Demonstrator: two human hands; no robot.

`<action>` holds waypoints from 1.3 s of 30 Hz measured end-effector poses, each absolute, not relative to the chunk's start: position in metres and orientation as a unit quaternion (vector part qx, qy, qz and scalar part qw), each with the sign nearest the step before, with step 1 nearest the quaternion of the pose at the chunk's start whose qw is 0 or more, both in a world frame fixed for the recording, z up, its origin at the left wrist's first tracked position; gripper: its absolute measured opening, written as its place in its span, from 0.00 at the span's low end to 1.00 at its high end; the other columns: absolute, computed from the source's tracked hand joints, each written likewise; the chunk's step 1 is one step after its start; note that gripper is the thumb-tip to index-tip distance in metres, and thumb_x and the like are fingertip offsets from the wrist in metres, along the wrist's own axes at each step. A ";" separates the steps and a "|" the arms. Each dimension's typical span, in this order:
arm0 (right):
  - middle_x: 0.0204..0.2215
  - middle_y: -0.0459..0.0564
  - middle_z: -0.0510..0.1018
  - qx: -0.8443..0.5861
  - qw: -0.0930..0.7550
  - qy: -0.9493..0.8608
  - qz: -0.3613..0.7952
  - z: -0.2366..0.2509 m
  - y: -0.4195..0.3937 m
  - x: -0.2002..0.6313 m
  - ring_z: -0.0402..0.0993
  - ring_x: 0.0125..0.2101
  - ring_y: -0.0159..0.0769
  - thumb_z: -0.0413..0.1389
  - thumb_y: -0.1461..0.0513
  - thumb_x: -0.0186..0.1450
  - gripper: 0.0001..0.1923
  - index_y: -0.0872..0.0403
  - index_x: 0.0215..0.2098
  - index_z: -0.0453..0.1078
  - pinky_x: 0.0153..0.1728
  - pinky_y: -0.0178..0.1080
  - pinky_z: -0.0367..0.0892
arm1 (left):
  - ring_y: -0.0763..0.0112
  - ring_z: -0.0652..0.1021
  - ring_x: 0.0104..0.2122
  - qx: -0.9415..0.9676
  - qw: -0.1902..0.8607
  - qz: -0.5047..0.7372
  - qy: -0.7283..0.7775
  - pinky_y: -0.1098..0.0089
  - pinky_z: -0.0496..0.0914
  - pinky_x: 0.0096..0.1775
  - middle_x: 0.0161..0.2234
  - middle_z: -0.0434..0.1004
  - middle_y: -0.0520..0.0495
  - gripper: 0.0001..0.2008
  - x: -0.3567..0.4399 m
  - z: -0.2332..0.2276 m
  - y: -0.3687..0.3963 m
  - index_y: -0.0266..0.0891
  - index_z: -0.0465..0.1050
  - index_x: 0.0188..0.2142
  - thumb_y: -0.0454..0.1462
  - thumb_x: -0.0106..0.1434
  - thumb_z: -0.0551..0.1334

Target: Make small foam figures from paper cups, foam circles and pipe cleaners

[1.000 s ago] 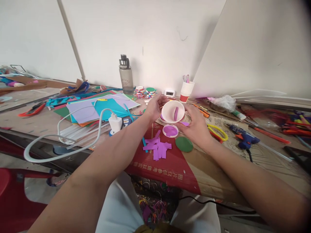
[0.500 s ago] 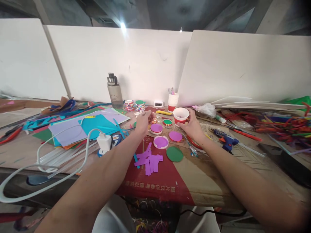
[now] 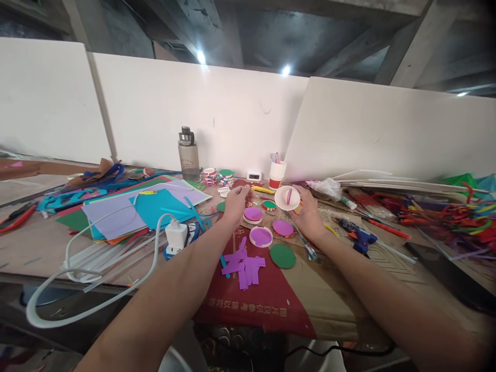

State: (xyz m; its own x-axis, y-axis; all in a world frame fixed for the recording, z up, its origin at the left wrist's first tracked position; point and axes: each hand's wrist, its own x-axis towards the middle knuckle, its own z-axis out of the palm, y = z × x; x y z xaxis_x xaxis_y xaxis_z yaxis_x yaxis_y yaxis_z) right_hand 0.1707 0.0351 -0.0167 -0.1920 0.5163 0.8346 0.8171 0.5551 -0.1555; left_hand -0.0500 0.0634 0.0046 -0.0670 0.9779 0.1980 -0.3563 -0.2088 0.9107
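My bare left forearm [image 3: 174, 281] slanted from the near left toward the far middle, the wrist almost straight and the fingers of my left hand [image 3: 235, 205] bent, pointing far and a little right. From the near right, my right forearm [image 3: 382, 292] angled inward to the left, and my right hand [image 3: 309, 213] was curled in a grip, its palm turned left. My two hands stood apart, reaching about equally far.

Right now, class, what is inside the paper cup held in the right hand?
Inside the cup, held by the right hand, at least one narrow purple strip shows against the pale interior. Whatever it covers cannot be seen.
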 end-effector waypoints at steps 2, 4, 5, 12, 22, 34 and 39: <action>0.54 0.60 0.68 -0.398 0.421 -0.788 -0.208 -0.010 0.025 0.164 0.65 0.53 0.53 0.56 0.67 0.58 0.34 0.49 0.62 0.56 0.50 0.56 0.63 | 0.77 0.71 0.21 0.422 0.539 0.648 0.334 0.75 0.61 0.23 0.23 0.74 0.49 0.12 -0.051 0.007 0.063 0.36 0.71 0.25 0.43 0.57 0.64; 0.55 0.59 0.66 -0.330 0.394 -0.822 -0.245 -0.004 0.015 0.154 0.64 0.53 0.52 0.57 0.68 0.57 0.36 0.47 0.63 0.56 0.49 0.55 0.62 | 0.77 0.72 0.22 0.392 0.549 0.660 0.331 0.76 0.61 0.23 0.24 0.74 0.48 0.12 -0.052 0.009 0.063 0.35 0.71 0.26 0.42 0.59 0.63; 0.55 0.58 0.66 -0.295 0.383 -0.838 -0.253 -0.002 0.009 0.149 0.63 0.53 0.52 0.57 0.69 0.57 0.38 0.46 0.64 0.55 0.50 0.55 0.62 | 0.77 0.72 0.22 0.379 0.551 0.665 0.334 0.76 0.61 0.24 0.24 0.74 0.48 0.11 -0.053 0.010 0.063 0.35 0.71 0.26 0.41 0.59 0.62; 0.57 0.54 0.68 -0.226 0.230 -0.907 -0.271 -0.002 -0.015 0.119 0.60 0.55 0.49 0.54 0.74 0.57 0.41 0.41 0.65 0.56 0.48 0.50 0.59 | 0.79 0.70 0.20 0.364 0.548 0.656 0.370 0.77 0.60 0.24 0.23 0.73 0.49 0.11 -0.051 0.010 0.065 0.35 0.71 0.25 0.36 0.63 0.58; 0.53 0.34 0.75 -0.139 0.223 -0.869 -0.418 -0.001 -0.038 0.101 0.61 0.54 0.39 0.55 0.67 0.66 0.24 0.33 0.53 0.68 0.50 0.44 0.58 | 0.79 0.70 0.21 0.354 0.553 0.647 0.387 0.76 0.59 0.25 0.23 0.74 0.49 0.12 -0.055 0.011 0.065 0.36 0.70 0.24 0.38 0.63 0.61; 0.56 0.46 0.70 -0.234 0.336 -0.889 -0.205 -0.002 -0.024 0.110 0.63 0.58 0.45 0.51 0.71 0.65 0.33 0.34 0.62 0.59 0.56 0.53 0.60 | 0.79 0.70 0.20 0.374 0.554 0.638 0.381 0.75 0.58 0.24 0.22 0.72 0.49 0.13 -0.055 0.013 0.065 0.36 0.69 0.23 0.37 0.63 0.59; 0.55 0.52 0.69 -0.289 0.437 -0.850 -0.054 0.001 -0.017 0.112 0.64 0.57 0.47 0.54 0.70 0.61 0.32 0.41 0.61 0.62 0.57 0.54 0.62 | 0.78 0.70 0.20 0.370 0.550 0.641 0.387 0.75 0.60 0.25 0.22 0.73 0.49 0.12 -0.053 0.011 0.066 0.35 0.69 0.23 0.35 0.63 0.59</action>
